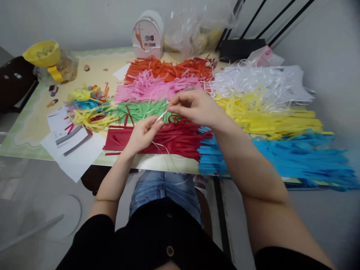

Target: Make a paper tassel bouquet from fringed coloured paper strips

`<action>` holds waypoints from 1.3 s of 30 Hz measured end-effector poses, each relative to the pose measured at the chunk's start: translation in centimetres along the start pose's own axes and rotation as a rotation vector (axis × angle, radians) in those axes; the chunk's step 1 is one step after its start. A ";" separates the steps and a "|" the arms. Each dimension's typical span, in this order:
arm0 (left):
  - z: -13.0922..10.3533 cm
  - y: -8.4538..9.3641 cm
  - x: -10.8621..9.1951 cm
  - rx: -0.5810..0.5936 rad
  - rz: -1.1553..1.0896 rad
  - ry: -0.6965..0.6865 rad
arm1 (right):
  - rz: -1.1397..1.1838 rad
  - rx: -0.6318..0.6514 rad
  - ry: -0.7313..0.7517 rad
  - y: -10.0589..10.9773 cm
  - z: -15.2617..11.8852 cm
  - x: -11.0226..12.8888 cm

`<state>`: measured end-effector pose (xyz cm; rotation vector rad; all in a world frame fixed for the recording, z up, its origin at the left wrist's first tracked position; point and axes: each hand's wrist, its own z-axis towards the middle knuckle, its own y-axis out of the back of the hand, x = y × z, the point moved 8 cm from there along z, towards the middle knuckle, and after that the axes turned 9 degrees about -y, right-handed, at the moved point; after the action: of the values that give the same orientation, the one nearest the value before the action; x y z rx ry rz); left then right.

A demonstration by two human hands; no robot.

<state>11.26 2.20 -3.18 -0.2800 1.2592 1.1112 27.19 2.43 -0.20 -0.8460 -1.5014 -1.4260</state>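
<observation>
My left hand [144, 132] pinches a thin white ribbon [161, 117] above the dark red fringed paper strips [180, 140]. From the upper right, my right hand [194, 107] closes thumb and forefinger on the same ribbon, a short way from the left hand's fingertips. A loose white length [168, 152] trails below the left hand towards my lap. Green strips [132, 112] lie just behind the hands, with pink strips [157, 86] and orange-red strips [168, 69] farther back. To the right are yellow strips [281, 118], white strips [261, 82] and blue strips [303, 157].
Small mixed-colour tassels [90, 108] lie at left, beside white papers [81, 150] overhanging the table edge. A jar with a yellow lid [45, 54], a pink and white box [148, 35], plastic bags [191, 33] and a black stand [242, 48] line the back.
</observation>
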 end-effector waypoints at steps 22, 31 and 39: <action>-2.6 -1.3 4.2 -0.315 -0.402 0.151 | 0.159 -0.118 0.015 -4.4 -0.5 0.5; -3.4 3.2 4.9 -0.145 -0.206 0.115 | 0.696 -0.116 -0.176 -8.8 0.9 0.3; 1.4 22.1 10.4 -0.216 0.913 0.309 | 0.690 -0.050 -0.181 -8.8 2.1 -2.1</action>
<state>-6.33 19.25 -3.12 -0.0168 1.5919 2.0499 19.65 3.68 -5.55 -1.3879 -1.1292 -0.8891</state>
